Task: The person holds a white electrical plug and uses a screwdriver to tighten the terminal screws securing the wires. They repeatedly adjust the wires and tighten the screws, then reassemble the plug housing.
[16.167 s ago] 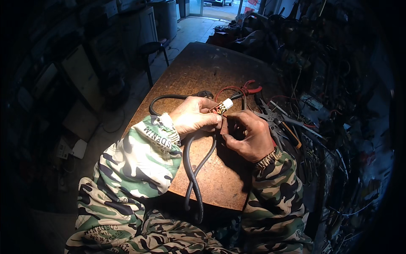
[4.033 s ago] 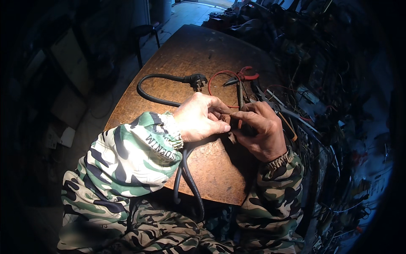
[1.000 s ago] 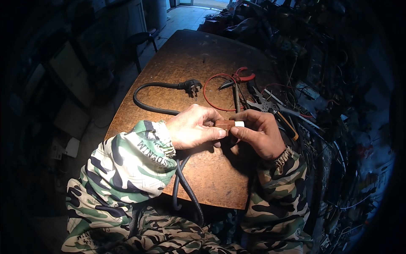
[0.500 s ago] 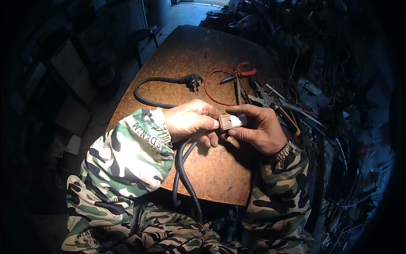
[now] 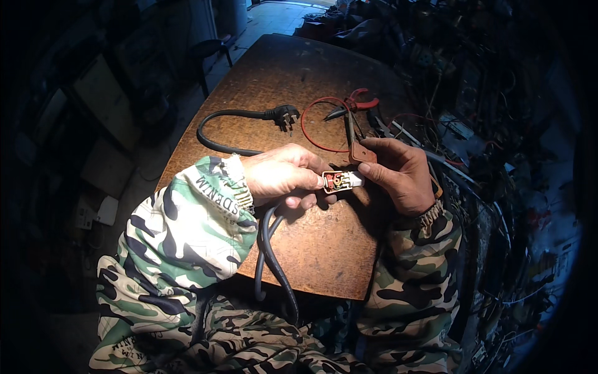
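My left hand (image 5: 283, 174) pinches one end of a small connector housing (image 5: 337, 182) between thumb and fingers, above the table. Its top is uncovered, showing red and yellowish wiring and metal terminals; a whitish part sticks out at the right end. In my right hand (image 5: 402, 177), thumb and fingers grip a flat brown cover (image 5: 362, 153) with a small hole, just above and right of the housing and apart from it. A thick black cable (image 5: 274, 265) loops down below my left hand past the table's near edge. Farther off lies a black three-pin plug (image 5: 285, 117) on its cable.
Red-handled pliers (image 5: 362, 103) and a curved red wire (image 5: 303, 124) lie beyond my hands on the wooden table (image 5: 299, 62). Another tool (image 5: 379, 124) is partly hidden by my right hand. Dark clutter (image 5: 498, 181) crowds the right side; a stool (image 5: 208, 53) stands at far left.
The brown cover has come off the housing, and my right hand has moved up and right with it. Wiring inside now shows. My left hand stays almost in place.
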